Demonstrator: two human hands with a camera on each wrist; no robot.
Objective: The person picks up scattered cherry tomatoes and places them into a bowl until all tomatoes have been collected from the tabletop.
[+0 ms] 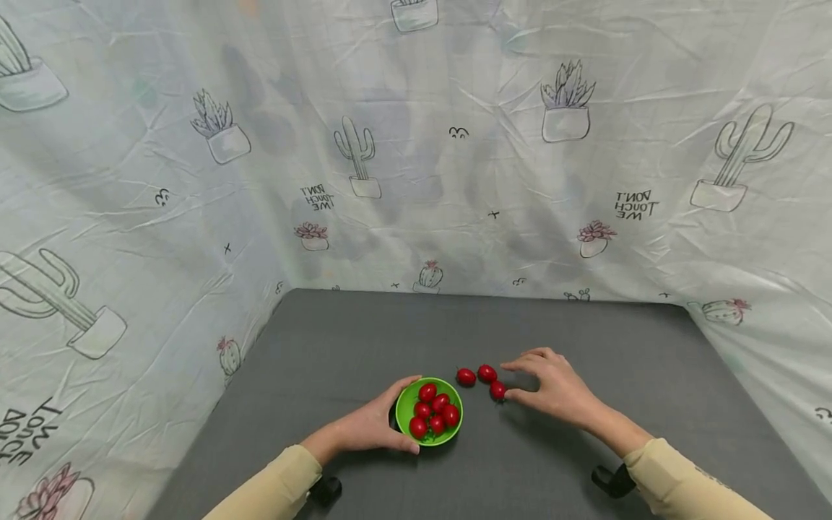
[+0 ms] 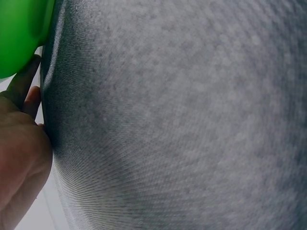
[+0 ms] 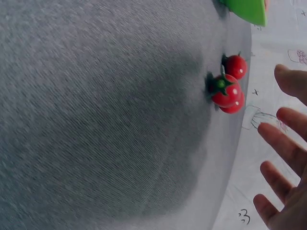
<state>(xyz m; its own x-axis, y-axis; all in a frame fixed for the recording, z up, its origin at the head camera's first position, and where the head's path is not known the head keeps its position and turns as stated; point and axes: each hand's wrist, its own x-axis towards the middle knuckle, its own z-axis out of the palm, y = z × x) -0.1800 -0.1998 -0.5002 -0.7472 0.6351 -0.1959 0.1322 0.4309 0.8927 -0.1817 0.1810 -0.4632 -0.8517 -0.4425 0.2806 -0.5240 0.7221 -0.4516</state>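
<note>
Over the grey worktop [image 1: 364, 332] my right hand [image 1: 552, 386] hangs spread and released; my left hand [image 1: 369, 425] grasps the green bowl [image 1: 404, 412]. Red tomatoes [image 1: 451, 414] lie inside it, and three loose tomatoes [image 1: 487, 373] sit between bowl and right hand.

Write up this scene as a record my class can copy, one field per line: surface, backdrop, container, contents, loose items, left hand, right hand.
Surface: grey tabletop
Backdrop: pale cloth printed with potted plants
Container: green bowl, opening upward
Contents: several red tomatoes
Loose items: three more tomatoes on the tabletop
Left hand: holds the bowl's side
Right hand: open beside the loose tomatoes, holding nothing
</note>
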